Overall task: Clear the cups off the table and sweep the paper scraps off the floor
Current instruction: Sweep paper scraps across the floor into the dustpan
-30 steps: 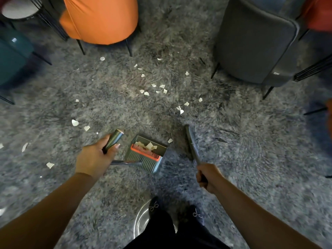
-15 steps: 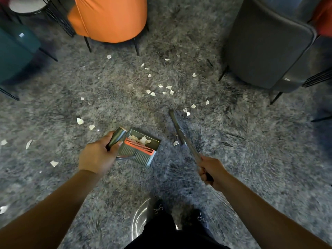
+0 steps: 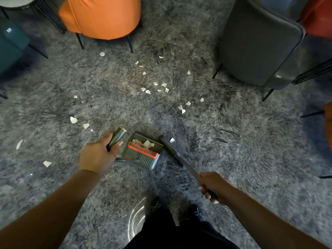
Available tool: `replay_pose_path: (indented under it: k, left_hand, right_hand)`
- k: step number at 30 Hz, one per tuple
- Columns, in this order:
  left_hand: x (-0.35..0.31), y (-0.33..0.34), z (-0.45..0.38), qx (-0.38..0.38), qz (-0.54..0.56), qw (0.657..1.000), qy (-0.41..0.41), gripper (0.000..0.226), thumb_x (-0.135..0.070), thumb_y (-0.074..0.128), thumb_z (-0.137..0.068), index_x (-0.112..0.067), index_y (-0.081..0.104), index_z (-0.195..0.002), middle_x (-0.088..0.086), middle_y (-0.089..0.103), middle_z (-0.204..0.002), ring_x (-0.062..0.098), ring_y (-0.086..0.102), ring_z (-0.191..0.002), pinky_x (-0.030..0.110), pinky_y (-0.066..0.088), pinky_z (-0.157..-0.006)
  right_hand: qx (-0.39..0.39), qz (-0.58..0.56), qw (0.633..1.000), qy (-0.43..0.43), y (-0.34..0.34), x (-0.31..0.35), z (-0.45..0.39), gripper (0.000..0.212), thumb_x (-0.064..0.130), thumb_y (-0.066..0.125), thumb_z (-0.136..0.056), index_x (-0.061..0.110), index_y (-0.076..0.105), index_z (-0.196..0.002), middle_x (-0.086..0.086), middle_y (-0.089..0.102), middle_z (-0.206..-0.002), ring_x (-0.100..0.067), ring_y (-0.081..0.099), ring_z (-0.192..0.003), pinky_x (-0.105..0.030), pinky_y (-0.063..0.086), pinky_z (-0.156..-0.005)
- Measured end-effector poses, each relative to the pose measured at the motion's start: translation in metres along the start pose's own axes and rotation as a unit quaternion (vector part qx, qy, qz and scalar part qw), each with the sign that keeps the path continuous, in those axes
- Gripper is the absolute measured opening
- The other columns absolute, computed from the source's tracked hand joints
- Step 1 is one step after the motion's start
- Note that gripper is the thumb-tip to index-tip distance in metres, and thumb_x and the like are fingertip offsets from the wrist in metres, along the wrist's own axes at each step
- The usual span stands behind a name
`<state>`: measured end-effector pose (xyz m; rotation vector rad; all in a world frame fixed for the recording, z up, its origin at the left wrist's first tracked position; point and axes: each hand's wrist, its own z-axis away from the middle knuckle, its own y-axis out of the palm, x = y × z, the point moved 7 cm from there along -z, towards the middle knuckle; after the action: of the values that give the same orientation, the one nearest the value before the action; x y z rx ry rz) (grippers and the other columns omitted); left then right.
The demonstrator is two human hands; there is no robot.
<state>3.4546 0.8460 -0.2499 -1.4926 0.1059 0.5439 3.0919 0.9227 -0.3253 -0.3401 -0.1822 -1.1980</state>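
Broom (image 3: 177, 155) at dustpan (image 3: 143, 151) edge — scraps (image 3: 156, 88) beyond

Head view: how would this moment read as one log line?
left hand grips dustpan handle | right hand grips broom | scraps remain on carpet

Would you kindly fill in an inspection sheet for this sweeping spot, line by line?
Surface: grey shaggy carpet, strewn with torn paper.
Job's things: dustpan on the carpet with scraps inside; broom, head beside the pan's right edge, one scrap at the head; loose paper scraps ahead and to the left. No cups in view.
Clutter: metal bowl by the person's feet.
Grippers: left hand grips the dustpan handle; right hand grips the broom stick.
Cables: nothing seen.
Surroundings: orange chair, grey chair, teal chair ringing the spot.
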Motion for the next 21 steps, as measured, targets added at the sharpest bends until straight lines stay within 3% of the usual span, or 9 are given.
replay_pose_path:
  k: [4, 8, 11, 16, 21]
  left_hand:
    - [0.006, 0.002, 0.003, 0.000, 0.019, 1.000, -0.009, 0.047, -0.039, 0.061, -0.092, -0.025, 0.054, -0.136, 0.011, 0.067, -0.074, 0.030, 0.059, -0.065, 0.030, 0.045, -0.057]
    - [0.004, -0.001, 0.000, 0.017, 0.006, 1.000, -0.018, 0.048, -0.040, 0.059, -0.092, -0.026, 0.052, -0.138, 0.013, 0.070, -0.083, 0.033, 0.064, -0.075, 0.030, 0.044, -0.061]
    - [0.001, -0.001, -0.004, 0.034, -0.007, 0.999, -0.016, 0.047, -0.040, 0.057, -0.093, -0.028, 0.051, -0.138, 0.009, 0.069, -0.078, 0.031, 0.064, -0.073, 0.029, 0.045, -0.060]
    - [-0.009, 0.002, -0.021, 0.034, 0.003, 0.999, -0.033, 0.048, -0.041, 0.057, -0.092, -0.030, 0.051, -0.138, 0.007, 0.065, -0.069, 0.029, 0.062, -0.066, 0.031, 0.052, -0.058]
    - [-0.028, 0.007, -0.052, 0.027, 0.001, 0.999, -0.033, 0.047, -0.046, 0.056, -0.091, -0.036, 0.050, -0.137, -0.001, 0.060, -0.063, 0.022, 0.058, -0.059, 0.026, 0.044, -0.052]
  right_hand:
    - [-0.001, 0.024, 1.000, 0.006, 0.007, -0.001, -0.014, 0.030, 0.006, 0.046, -0.095, 0.007, 0.058, -0.122, -0.007, 0.046, -0.053, -0.014, 0.035, -0.032, -0.018, 0.024, -0.039]
    - [0.000, 0.054, 0.998, -0.011, 0.006, 0.012, -0.034, 0.018, 0.004, 0.047, -0.092, 0.010, 0.062, -0.101, -0.007, 0.046, -0.050, -0.016, 0.036, -0.034, -0.018, 0.026, -0.040]
    - [-0.010, 0.056, 0.998, -0.029, -0.003, 0.029, -0.051, 0.022, 0.005, 0.047, -0.093, 0.019, 0.061, -0.102, -0.007, 0.047, -0.049, -0.017, 0.038, -0.035, -0.018, 0.027, -0.039]
    - [-0.028, 0.083, 0.994, -0.061, -0.023, 0.065, -0.074, 0.029, 0.001, 0.045, -0.091, 0.016, 0.062, -0.109, -0.010, 0.046, -0.055, -0.017, 0.038, -0.036, -0.017, 0.028, -0.038]
    - [-0.044, 0.100, 0.991, -0.074, -0.060, 0.112, -0.105, 0.032, 0.001, 0.046, -0.092, 0.009, 0.060, -0.120, -0.011, 0.047, -0.058, -0.017, 0.038, -0.038, -0.017, 0.030, -0.039]
